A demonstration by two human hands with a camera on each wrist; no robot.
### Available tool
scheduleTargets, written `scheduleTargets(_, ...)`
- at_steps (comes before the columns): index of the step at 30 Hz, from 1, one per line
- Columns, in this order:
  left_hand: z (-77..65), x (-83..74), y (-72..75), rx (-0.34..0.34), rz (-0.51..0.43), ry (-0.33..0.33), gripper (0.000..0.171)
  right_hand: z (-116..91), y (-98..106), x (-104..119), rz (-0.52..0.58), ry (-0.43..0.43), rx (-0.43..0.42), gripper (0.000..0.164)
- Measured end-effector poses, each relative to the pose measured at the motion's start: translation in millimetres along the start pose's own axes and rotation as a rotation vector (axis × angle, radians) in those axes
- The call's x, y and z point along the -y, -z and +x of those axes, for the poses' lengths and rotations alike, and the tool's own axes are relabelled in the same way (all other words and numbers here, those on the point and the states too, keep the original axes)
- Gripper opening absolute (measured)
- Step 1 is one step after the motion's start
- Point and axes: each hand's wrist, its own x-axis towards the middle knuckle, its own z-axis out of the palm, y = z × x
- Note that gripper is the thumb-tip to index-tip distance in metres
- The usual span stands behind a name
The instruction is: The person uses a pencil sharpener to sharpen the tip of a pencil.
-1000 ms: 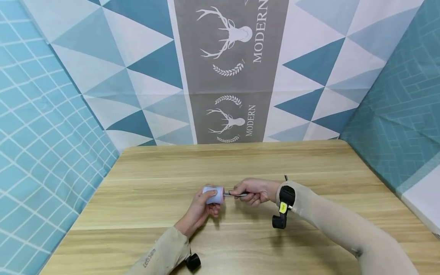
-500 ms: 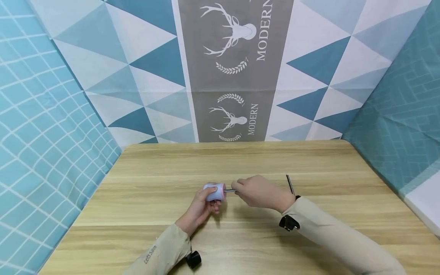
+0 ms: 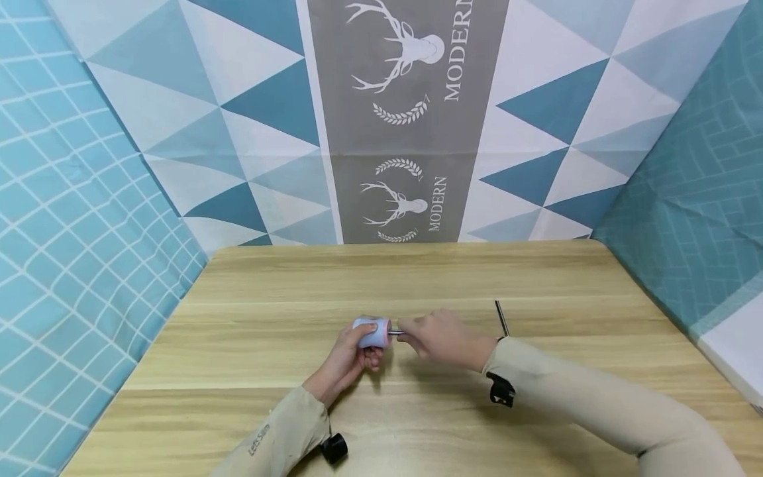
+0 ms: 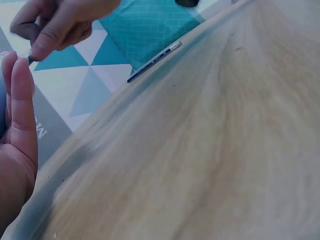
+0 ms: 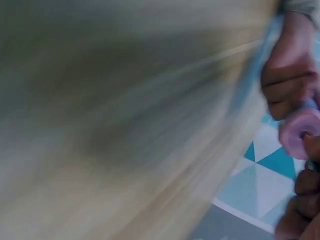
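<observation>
In the head view my left hand (image 3: 352,358) grips a pale blue, barrel-shaped pencil sharpener (image 3: 371,332), thumb on top. Its pink ring end (image 5: 294,134) faces right and has a small hole. A slim, shiny pencil (image 3: 396,332) runs into that hole, and my right hand (image 3: 444,339) pinches it close to the sharpener. Most of the pencil is hidden by the right fingers. At the left edge of the left wrist view, the left fingers (image 4: 22,105) hide nearly all of the sharpener. The right wrist view is blurred.
A second dark pencil (image 3: 502,318) lies on the wooden table (image 3: 286,285), just beyond the right wrist. Patterned cloth (image 3: 405,132) hangs behind the table and at both sides. A white block-like surface (image 3: 733,351) stands at the right edge.
My right hand has rolled over, back of the hand upward, and shifted slightly while pinching the pencil. The second pencil has come into fuller view. The left hand and sharpener have barely moved.
</observation>
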Motion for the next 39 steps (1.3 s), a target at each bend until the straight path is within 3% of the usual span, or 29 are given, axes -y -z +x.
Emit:
scheduleTargets(4, -0.9, -0.5, -0.3, -0.009, -0.019, -0.011, 0.03, 13.6, 10.5, -1.5, 0.47, -0.311, 0.155, 0.034)
scheduleTargets(7, -2.0, 0.6, -0.5, -0.011, -0.031, -0.008, 0.034, 20.1, 14.9, -8.9, 0.871, -0.573, 0.321, 0.04)
scheduleTargets(11, -2.8, 3.1, -1.7, 0.001, -0.024, -0.031, 0.032, 20.3, 13.3, -23.7, 1.353, -0.942, 0.522, 0.034)
scheduleTargets(14, -2.7, 4.2, -2.7, 0.016, -0.004, -0.063, 0.024, 17.8, 9.3, -31.9, 1.534, -1.067, 0.63, 0.025)
scheduleTargets(17, -3.1, 3.6, -2.7, 0.027, 0.018, -0.078, 0.019, 14.1, 7.5, -32.8, 1.569, -1.064, 0.639, 0.023)
scheduleTargets(20, -4.3, 2.0, -1.9, 0.023, 0.025, -0.088, 0.019, 12.1, 10.2, -26.6, 1.436, -0.962, 0.529, 0.029)
scheduleTargets(23, -5.5, 0.5, -1.8, 0.013, 0.019, -0.088, 0.021, 9.0, 13.6, -17.7, 1.133, -0.753, 0.372, 0.025)
scheduleTargets(26, -5.2, 1.6, -2.9, 0.016, 0.013, -0.077, 0.02, 0.8, 16.1, -10.7, 0.722, -0.444, 0.256, 0.013)
scheduleTargets(30, -4.3, 3.0, -3.2, 0.026, 0.011, -0.074, 0.018, -10.5, 15.5, -6.5, 0.045, 0.034, 0.101, 0.008)
scheduleTargets(32, -4.6, 2.0, -2.2, 0.019, 0.016, -0.071, 0.02, -12.7, 12.5, -6.9, -0.249, 0.2, 0.011, 0.021)
scheduleTargets(35, -5.4, 0.5, -1.6, -0.005, 0.027, -0.051, 0.026, -13.8, 4.5, -8.7, -0.485, 0.305, -0.061, 0.044)
scheduleTargets(39, -4.7, 1.9, -2.1, -0.006, 0.042, -0.045, 0.03, -12.9, -4.1, -9.2, -0.515, 0.307, -0.082, 0.042)
